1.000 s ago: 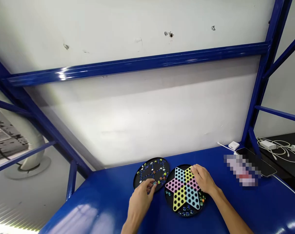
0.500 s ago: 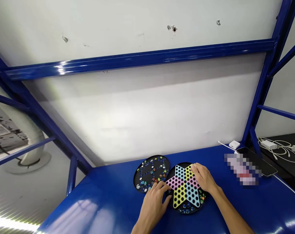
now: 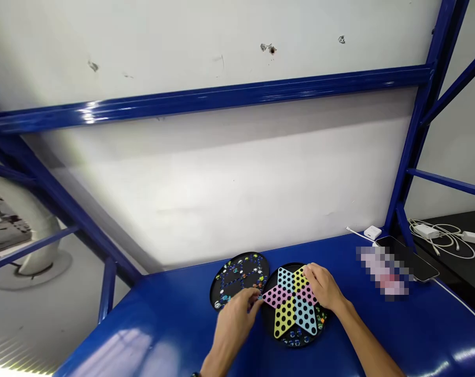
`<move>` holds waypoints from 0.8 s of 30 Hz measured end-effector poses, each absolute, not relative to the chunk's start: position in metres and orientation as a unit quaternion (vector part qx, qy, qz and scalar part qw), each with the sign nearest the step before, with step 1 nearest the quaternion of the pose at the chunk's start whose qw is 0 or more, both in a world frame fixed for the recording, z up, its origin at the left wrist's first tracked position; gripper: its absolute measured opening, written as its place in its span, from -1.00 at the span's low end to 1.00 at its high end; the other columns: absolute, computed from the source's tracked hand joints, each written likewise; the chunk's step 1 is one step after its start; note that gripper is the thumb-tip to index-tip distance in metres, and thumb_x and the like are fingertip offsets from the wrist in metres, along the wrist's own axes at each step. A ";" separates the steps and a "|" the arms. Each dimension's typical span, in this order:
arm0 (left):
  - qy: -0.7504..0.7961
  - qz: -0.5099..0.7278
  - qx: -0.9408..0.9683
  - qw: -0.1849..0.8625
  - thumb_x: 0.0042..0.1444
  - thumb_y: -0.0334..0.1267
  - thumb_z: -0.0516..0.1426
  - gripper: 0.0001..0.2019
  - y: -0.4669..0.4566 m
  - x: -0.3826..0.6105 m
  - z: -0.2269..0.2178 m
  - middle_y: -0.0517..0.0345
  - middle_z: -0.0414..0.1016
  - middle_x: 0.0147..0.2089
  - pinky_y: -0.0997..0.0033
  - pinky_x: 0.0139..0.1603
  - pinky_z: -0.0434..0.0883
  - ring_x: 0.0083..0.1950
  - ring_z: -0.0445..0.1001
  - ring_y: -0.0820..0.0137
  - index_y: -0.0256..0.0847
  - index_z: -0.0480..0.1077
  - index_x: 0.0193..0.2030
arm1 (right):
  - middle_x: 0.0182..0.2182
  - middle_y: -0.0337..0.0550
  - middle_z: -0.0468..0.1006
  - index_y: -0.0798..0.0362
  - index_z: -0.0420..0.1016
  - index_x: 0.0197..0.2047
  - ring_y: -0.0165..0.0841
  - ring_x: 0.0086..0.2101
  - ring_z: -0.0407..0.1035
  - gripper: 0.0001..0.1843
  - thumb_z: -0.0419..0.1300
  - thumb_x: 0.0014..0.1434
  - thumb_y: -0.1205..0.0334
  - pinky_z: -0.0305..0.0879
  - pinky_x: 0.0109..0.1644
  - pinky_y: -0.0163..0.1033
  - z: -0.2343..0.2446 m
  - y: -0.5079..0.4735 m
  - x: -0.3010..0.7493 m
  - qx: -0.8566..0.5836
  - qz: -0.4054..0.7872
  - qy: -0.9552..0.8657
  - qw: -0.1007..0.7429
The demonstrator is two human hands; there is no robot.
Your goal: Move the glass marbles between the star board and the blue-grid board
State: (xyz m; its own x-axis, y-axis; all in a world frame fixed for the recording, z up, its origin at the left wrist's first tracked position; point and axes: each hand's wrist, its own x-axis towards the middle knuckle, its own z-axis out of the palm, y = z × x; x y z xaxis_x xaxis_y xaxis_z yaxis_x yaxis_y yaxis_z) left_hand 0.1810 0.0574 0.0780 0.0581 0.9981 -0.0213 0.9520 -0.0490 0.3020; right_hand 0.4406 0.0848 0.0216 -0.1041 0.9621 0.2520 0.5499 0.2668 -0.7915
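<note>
A round black Chinese checkers board with a pastel star of holes lies on the blue table. My right hand rests on the board's upper right part, fingers curled down onto it. To the left lies a round black lid holding several coloured marbles. My left hand hovers at the gap between lid and board, fingertips pinched together near the star's pink point. What the fingertips hold is too small to make out.
A phone and a blurred-out item lie at the table's right. A white charger sits behind them, with white cables on a black surface beyond. Blue frame bars cross the white wall.
My left hand went from the lid to the board's left edge, then pulled back slightly toward the lid's near rim. My right hand stayed on the board. The view shifted a little.
</note>
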 end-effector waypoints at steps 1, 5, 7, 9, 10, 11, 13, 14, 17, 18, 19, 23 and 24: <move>0.695 0.117 0.702 0.100 0.28 -0.14 0.02 -0.69 0.061 0.171 0.076 0.12 0.65 -0.05 0.40 -0.13 0.45 -0.06 0.61 0.28 -0.09 0.52 0.02 | -0.48 -0.27 0.31 -0.05 0.05 -0.48 -0.34 -0.43 0.26 -0.49 -0.24 0.46 -0.10 0.20 -0.27 -0.22 0.022 0.085 0.440 -0.543 0.264 -0.696 0.389; 0.715 0.120 0.685 0.073 0.27 -0.22 0.00 -0.66 0.070 0.134 0.063 0.10 0.64 0.06 0.32 0.01 0.49 0.07 0.59 0.21 -0.11 0.50 0.08 | -0.49 -0.27 0.29 -0.05 0.02 -0.48 -0.33 -0.44 0.24 -0.49 -0.25 0.46 -0.11 0.18 -0.28 -0.23 0.025 0.083 0.438 -0.546 0.264 -0.694 0.387; 0.697 0.136 0.701 0.060 0.27 -0.25 0.00 -0.67 0.067 0.129 0.055 0.13 0.63 0.08 0.30 0.10 0.48 0.11 0.58 0.21 -0.08 0.52 0.05 | -0.49 -0.28 0.29 -0.05 0.01 -0.48 -0.33 -0.44 0.23 -0.49 -0.25 0.46 -0.11 0.17 -0.28 -0.22 0.027 0.082 0.438 -0.549 0.266 -0.695 0.382; 0.661 0.175 0.728 0.043 0.29 -0.23 -0.02 -0.68 0.058 0.139 0.052 0.16 0.64 0.07 0.31 0.12 0.48 0.11 0.57 0.23 -0.05 0.53 0.00 | -0.49 -0.28 0.29 -0.04 0.00 -0.49 -0.34 -0.45 0.23 -0.49 -0.25 0.46 -0.10 0.16 -0.28 -0.22 0.028 0.081 0.438 -0.550 0.264 -0.697 0.377; 0.637 0.190 0.746 0.043 0.30 -0.21 -0.03 -0.68 0.051 0.148 0.052 0.16 0.64 0.05 0.32 0.11 0.48 0.09 0.57 0.24 -0.04 0.54 -0.02 | -0.49 -0.28 0.29 -0.04 0.00 -0.49 -0.34 -0.45 0.23 -0.49 -0.25 0.46 -0.09 0.15 -0.28 -0.22 0.029 0.081 0.438 -0.550 0.262 -0.698 0.376; 0.608 0.196 0.767 0.054 0.31 -0.19 -0.03 -0.69 0.043 0.160 0.054 0.15 0.63 0.03 0.33 0.11 0.48 0.07 0.57 0.25 -0.03 0.54 -0.04 | -0.49 -0.28 0.29 -0.04 -0.01 -0.49 -0.34 -0.45 0.22 -0.49 -0.25 0.46 -0.09 0.15 -0.29 -0.23 0.029 0.081 0.438 -0.551 0.259 -0.699 0.375; 0.549 0.174 0.810 0.109 0.32 -0.19 -0.02 -0.71 0.028 0.187 0.060 0.15 0.62 0.00 0.35 0.08 0.47 0.03 0.56 0.29 -0.01 0.54 -0.07 | -0.50 -0.28 0.28 -0.04 0.00 -0.49 -0.34 -0.44 0.23 -0.50 -0.24 0.46 -0.09 0.16 -0.28 -0.23 0.027 0.081 0.439 -0.552 0.251 -0.703 0.373; 0.525 0.151 0.825 0.143 0.32 -0.20 0.00 -0.73 0.022 0.200 0.063 0.18 0.61 -0.02 0.37 0.07 0.46 0.02 0.55 0.31 0.02 0.54 -0.07 | -0.50 -0.28 0.29 -0.04 0.01 -0.48 -0.33 -0.44 0.24 -0.50 -0.24 0.46 -0.09 0.17 -0.28 -0.23 0.026 0.082 0.439 -0.552 0.246 -0.704 0.373; 0.485 0.061 0.847 0.208 0.27 -0.29 0.04 -0.73 0.011 0.232 0.072 0.19 0.59 -0.04 0.39 0.01 0.45 -0.02 0.55 0.31 0.04 0.54 -0.06 | -0.49 -0.27 0.33 -0.05 0.07 -0.47 -0.33 -0.42 0.28 -0.50 -0.23 0.46 -0.08 0.20 -0.24 -0.22 0.022 0.084 0.440 -0.553 0.239 -0.703 0.379; 0.483 0.031 0.849 0.212 0.26 -0.33 0.03 -0.71 0.010 0.239 0.073 0.14 0.59 -0.03 0.37 -0.01 0.45 -0.02 0.55 0.29 0.01 0.55 -0.06 | -0.49 -0.27 0.34 -0.05 0.08 -0.47 -0.33 -0.42 0.29 -0.50 -0.23 0.46 -0.07 0.20 -0.24 -0.22 0.021 0.084 0.440 -0.553 0.238 -0.702 0.381; 0.487 0.003 0.848 0.209 0.25 -0.37 0.00 -0.68 0.010 0.245 0.073 0.09 0.58 -0.03 0.34 -0.02 0.46 -0.03 0.56 0.25 -0.03 0.56 -0.07 | -0.48 -0.27 0.34 -0.05 0.09 -0.47 -0.33 -0.42 0.29 -0.51 -0.22 0.46 -0.07 0.20 -0.25 -0.23 0.021 0.084 0.440 -0.552 0.238 -0.703 0.381; 0.527 -0.041 0.828 0.186 0.18 -0.52 -0.07 -0.60 0.008 0.258 0.065 -0.15 0.59 -0.05 0.22 -0.08 0.48 -0.09 0.58 0.12 -0.19 0.59 -0.13 | -0.48 -0.26 0.35 -0.04 0.11 -0.48 -0.33 -0.43 0.27 -0.51 -0.20 0.46 -0.04 0.19 -0.28 -0.23 0.022 0.083 0.439 -0.548 0.232 -0.709 0.379; 0.533 -0.035 0.824 0.188 0.18 -0.52 -0.06 -0.60 0.007 0.260 0.063 -0.20 0.59 -0.07 0.19 -0.09 0.49 -0.10 0.59 0.10 -0.22 0.59 -0.14 | -0.48 -0.26 0.35 -0.04 0.12 -0.48 -0.34 -0.43 0.27 -0.51 -0.20 0.46 -0.04 0.19 -0.28 -0.23 0.023 0.083 0.439 -0.547 0.230 -0.710 0.380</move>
State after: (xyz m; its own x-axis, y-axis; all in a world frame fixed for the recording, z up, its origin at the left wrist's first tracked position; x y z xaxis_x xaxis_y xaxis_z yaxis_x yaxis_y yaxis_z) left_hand 0.2602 0.0074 0.0633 0.4283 0.8656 -0.2593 0.8923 -0.3598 0.2728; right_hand 0.4392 0.0829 0.0225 -0.1127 0.9513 0.2869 0.6022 0.2951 -0.7418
